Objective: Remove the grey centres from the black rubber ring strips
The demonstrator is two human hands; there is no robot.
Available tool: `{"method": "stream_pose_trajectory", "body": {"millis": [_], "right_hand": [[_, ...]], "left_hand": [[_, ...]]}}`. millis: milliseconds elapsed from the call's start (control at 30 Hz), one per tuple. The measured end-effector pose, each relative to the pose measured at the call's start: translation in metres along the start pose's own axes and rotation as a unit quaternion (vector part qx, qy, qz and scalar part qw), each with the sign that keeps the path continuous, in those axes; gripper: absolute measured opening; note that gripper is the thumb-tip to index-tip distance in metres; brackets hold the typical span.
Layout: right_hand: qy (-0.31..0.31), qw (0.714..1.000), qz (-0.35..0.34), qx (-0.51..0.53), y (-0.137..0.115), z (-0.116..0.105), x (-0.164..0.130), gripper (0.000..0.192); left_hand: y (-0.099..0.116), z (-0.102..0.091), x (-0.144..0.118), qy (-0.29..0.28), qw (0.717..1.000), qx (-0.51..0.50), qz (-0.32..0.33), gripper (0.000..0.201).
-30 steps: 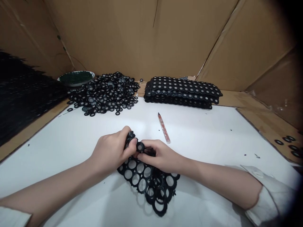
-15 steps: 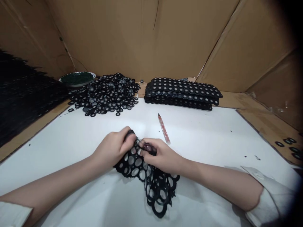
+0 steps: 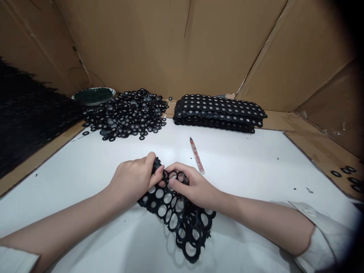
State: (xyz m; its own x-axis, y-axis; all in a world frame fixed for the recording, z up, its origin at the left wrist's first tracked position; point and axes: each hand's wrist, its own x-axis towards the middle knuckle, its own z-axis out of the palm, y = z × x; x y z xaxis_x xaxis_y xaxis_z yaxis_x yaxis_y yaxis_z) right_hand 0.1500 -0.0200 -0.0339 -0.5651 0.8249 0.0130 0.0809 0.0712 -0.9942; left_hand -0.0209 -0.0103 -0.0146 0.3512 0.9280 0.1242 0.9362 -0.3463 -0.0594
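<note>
Gripping black ring lattice (image 3: 182,216), both hands (image 3: 163,182)

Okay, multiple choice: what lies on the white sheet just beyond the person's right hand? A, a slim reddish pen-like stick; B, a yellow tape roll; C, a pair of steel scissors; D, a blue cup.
A: a slim reddish pen-like stick lies on the white table sheet just past the right hand, which grips the black punched-out ring sheet.
</note>
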Motion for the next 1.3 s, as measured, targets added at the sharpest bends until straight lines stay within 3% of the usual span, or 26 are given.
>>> {"method": "stream_pose_trajectory", "body": {"millis": [333, 433, 567, 767, 867, 967, 1100, 1300], "right_hand": [[0.063, 0.997, 0.040, -0.017, 0.006, 0.002, 0.000, 0.011], [0.063, 0.997, 0.044, -0.013, 0.007, 0.002, 0.000, 0.011], [0.033, 0.998, 0.045, 0.018, 0.002, 0.001, 0.000, 0.014], [0.049, 0.997, 0.051, -0.009, -0.004, 0.000, 0.002, 0.020], [0.044, 0.998, 0.034, -0.041, -0.002, -0.001, 0.001, 0.030], [0.031, 0.998, 0.051, -0.011, 0.001, -0.003, 0.000, 0.028], [0.037, 0.997, 0.071, 0.008, 0.002, -0.004, 0.001, 0.020], [0.001, 0.999, 0.033, 0.008, 0.000, -0.004, 0.001, 0.021]], "left_hand": [[0.001, 0.000, -0.001, -0.089, 0.989, -0.067, 0.100, 0.031], [0.001, 0.000, 0.000, -0.101, 0.986, -0.095, 0.097, 0.032], [0.002, 0.000, 0.002, -0.114, 0.968, -0.216, 0.054, 0.024], [-0.001, -0.006, 0.005, -0.034, 0.951, -0.305, -0.032, 0.025], [-0.010, -0.009, 0.008, 0.050, 0.933, -0.340, -0.108, 0.033], [-0.015, -0.011, 0.007, 0.102, 0.939, -0.297, -0.138, 0.033], [-0.010, -0.009, 0.000, 0.077, 0.982, -0.166, -0.039, 0.020], [0.000, 0.000, -0.004, 0.056, 0.998, -0.010, -0.009, 0.024]]}}
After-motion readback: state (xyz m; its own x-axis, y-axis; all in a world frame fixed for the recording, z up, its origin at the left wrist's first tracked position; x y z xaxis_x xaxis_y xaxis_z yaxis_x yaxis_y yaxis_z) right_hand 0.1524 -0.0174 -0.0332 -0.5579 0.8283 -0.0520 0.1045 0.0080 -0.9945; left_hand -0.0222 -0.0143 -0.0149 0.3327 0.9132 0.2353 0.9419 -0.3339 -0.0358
